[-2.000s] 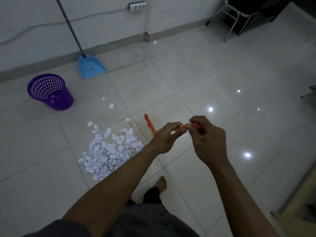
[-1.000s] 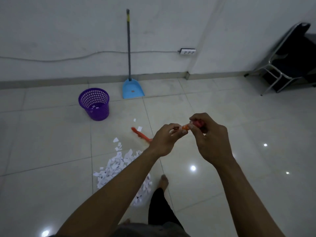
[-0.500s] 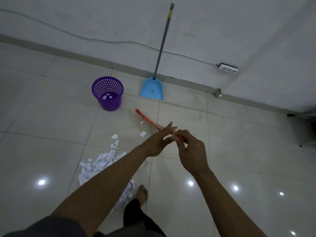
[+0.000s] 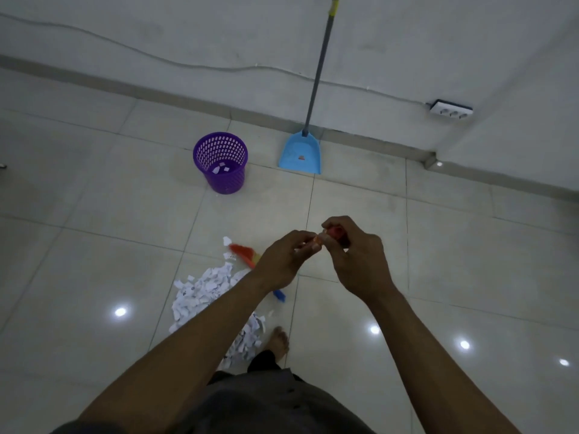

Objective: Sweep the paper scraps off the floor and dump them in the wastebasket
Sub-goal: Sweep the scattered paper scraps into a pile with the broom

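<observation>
Paper scraps [image 4: 203, 296] sit heaped mid-floor by the foot [image 4: 279, 338], left hand [image 4: 282, 261] pinching and right hand [image 4: 357, 261] wrapped round the broom [image 4: 246, 255] tip, seemingly readying a sweep toward the wall-edge wastebasket [image 4: 225, 183].

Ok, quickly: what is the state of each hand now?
Left hand: pinches the end of the broom handle.
Right hand: grips the broom handle.

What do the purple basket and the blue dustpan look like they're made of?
Purple basket: likely moulded plastic, even colour, walls pierced by a regular lattice of holes. Blue dustpan: likely plastic too, smooth, one even colour. Its grey handle could be metal or plastic; the dim light leaves that open.
</observation>
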